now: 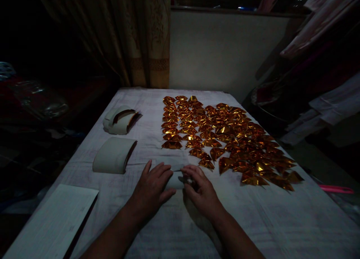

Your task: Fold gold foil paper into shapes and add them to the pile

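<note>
A small pale piece of paper, apparently curled or folded, lies between my two hands on the cloth-covered table. My left hand holds its left side, thumb on the near edge and index finger along the far one, other fingers stretched out. At the right side of the paper, my right hand is closed, thumb and fingers pinching the edge. Its fingertips are partly in shadow. Just beyond and to the right lie many folded shiny gold paper pieces, boat-like in shape, set in rows and heaped closer together on the right.
Curved stacks of pale paper rest at the left, with another curved stack behind. A flat pale board or box lies at the near left. A curtain hangs behind the table; clothes hang at right.
</note>
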The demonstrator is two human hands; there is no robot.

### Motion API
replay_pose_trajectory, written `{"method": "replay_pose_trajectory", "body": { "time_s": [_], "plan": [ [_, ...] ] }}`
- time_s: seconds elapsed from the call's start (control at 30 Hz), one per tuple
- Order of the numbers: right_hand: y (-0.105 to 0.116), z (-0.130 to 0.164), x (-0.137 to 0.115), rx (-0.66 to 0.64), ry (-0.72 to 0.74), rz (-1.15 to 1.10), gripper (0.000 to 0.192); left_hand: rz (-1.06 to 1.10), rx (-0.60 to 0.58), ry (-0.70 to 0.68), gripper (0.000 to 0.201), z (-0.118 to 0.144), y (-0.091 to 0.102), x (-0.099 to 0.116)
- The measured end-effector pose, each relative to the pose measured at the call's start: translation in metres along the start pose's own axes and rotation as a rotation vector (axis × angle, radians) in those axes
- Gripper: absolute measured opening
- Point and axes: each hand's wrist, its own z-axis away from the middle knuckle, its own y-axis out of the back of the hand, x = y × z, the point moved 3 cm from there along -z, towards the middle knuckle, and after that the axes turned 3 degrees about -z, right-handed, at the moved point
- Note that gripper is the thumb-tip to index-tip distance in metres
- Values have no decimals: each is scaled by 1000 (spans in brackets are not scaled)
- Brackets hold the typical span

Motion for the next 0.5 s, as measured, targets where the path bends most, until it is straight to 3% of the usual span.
{"method": "replay_pose_trajectory", "body": {
  "time_s": [0.1, 0.2, 0.37, 0.5],
  "plan": [
    [1, 2, -6, 28, 36, 253, 46, 8, 10, 0, 39, 1, -1, -1],
    [-2, 4, -11, 21, -6, 324, 56, 15, 1, 7, 42, 1, -1, -2],
    [-11, 2, -11, -28, -133, 124, 71, 7, -15, 4, 48, 1, 0, 0],
    [-16, 3, -5, -22, -192, -31, 69, -15, 6, 3, 44, -1, 0, 1]
  ]
}}
